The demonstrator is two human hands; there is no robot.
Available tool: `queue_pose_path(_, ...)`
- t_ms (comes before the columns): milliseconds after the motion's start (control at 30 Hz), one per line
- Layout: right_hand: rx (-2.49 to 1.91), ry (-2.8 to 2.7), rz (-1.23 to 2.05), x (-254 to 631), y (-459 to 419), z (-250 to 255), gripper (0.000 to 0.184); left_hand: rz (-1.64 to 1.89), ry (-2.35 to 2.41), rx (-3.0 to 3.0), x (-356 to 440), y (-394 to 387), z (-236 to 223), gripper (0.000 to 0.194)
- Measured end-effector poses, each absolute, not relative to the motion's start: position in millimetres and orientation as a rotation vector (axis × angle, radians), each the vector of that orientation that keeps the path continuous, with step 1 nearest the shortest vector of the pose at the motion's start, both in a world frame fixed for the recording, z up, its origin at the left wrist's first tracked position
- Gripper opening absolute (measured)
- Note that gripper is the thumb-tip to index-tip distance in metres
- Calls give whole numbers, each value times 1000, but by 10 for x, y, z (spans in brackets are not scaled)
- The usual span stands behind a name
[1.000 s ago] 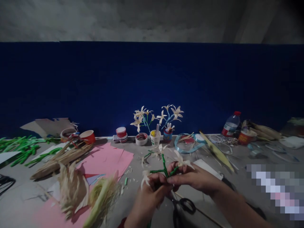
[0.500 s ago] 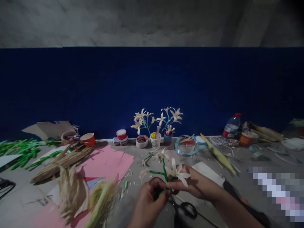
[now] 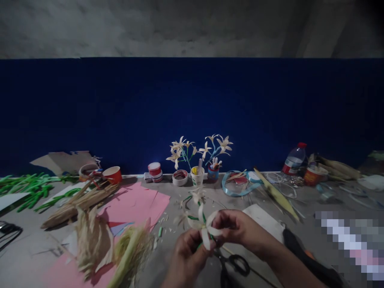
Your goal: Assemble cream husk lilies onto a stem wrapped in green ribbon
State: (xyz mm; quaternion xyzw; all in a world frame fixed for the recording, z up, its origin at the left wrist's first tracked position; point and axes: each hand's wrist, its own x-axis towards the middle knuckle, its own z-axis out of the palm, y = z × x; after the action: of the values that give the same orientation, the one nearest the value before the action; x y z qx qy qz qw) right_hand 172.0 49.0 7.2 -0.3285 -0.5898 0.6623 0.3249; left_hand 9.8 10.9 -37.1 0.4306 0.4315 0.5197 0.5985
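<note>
Both hands hold a small handmade flower sprig (image 3: 204, 226) with cream petals and a green stem, low in the middle of the view. My left hand (image 3: 187, 256) grips the stem from below with fingers curled. My right hand (image 3: 232, 228) pinches the sprig from the right, close behind a cream blossom. Black scissors (image 3: 232, 266) lie on the table just under the hands. More cream blossoms on green stems (image 3: 192, 198) lie just beyond the hands.
Pink paper (image 3: 132, 204) and dried corn husks (image 3: 93, 240) lie to the left, with green strips (image 3: 27, 186) far left. Finished flowers (image 3: 199, 148) stand in small cups by the blue wall. A blue ribbon (image 3: 238, 184), a water bottle (image 3: 294, 160) and a paper cup (image 3: 112, 175) are further back.
The sprig has been turned in my hands, so a blossom now faces me and droops between the fingers. Both hands stayed in nearly the same place.
</note>
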Motion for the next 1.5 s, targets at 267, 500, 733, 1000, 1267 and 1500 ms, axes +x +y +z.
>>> queue_pose_path(267,-757,-1335,1885,1716,414,-57,32,1275,821,899,138,113,-314,30)
queue_pose_path(500,-726,-1358,1865,1699,367,-13,31,1341,822,946,95,96,-331,24)
queue_pose_path(733,-884,-1438,1640,1640,225,12,28,1328,905,1047,53,101,-350,26)
queue_pose_path(1000,-1028,-1570,1360,1572,139,51,10,1353,1049,1068,71,20,-279,29)
queue_pose_path(1267,-1163,-1990,778,1595,140,37,5,1425,1133,884,112,47,-279,23)
queue_pose_path(1500,-924,-2122,-465,1554,-38,-76,25,1467,1079,720,176,23,-204,18)
